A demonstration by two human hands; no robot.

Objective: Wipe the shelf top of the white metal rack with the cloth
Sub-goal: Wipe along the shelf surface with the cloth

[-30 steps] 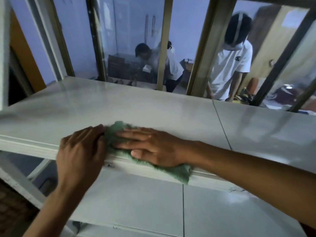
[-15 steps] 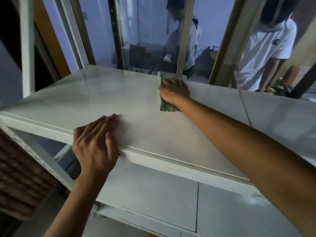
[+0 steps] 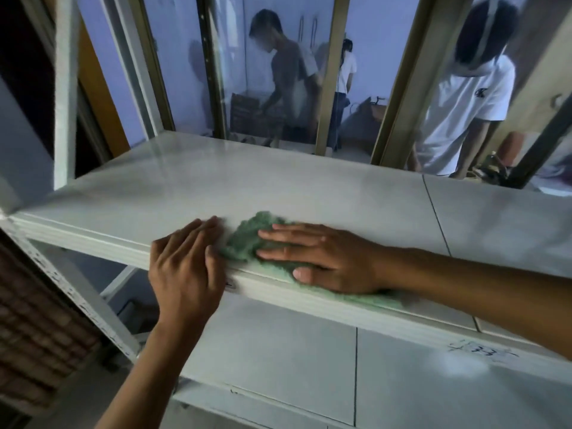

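Cloth: green cloth, fuzzy in texture, lying on the shelf top at its front edge; the right part hangs over that edge, blurred.
Right hand: right hand lies palm down on the cloth, fingers straight, spread slightly and pointing left; thumb at the front edge of the shelf top. Pressing flat, not clenched around the cloth.
Left hand: left hand rests over the front edge of the shelf top, just left of the cloth; fingers extended and close together, tips on the surface, touching or nearly touching the cloth's left edge. Holding nothing.
Shelf top: white, glossy, with a thin dark seam running front to back on the right side. Bare apart from cloth and hands.
Rack: white metal rack; front left post shows chipped paint. A lower shelf sits beneath the top one.
Writing: dark handwritten marks on the lower shelf at right, not legible. Dark logo on the white T-shirt of a person behind the glass; letters too small to confirm.
Background: window frame behind the rear edge of the shelf top; other people visible through the glass.
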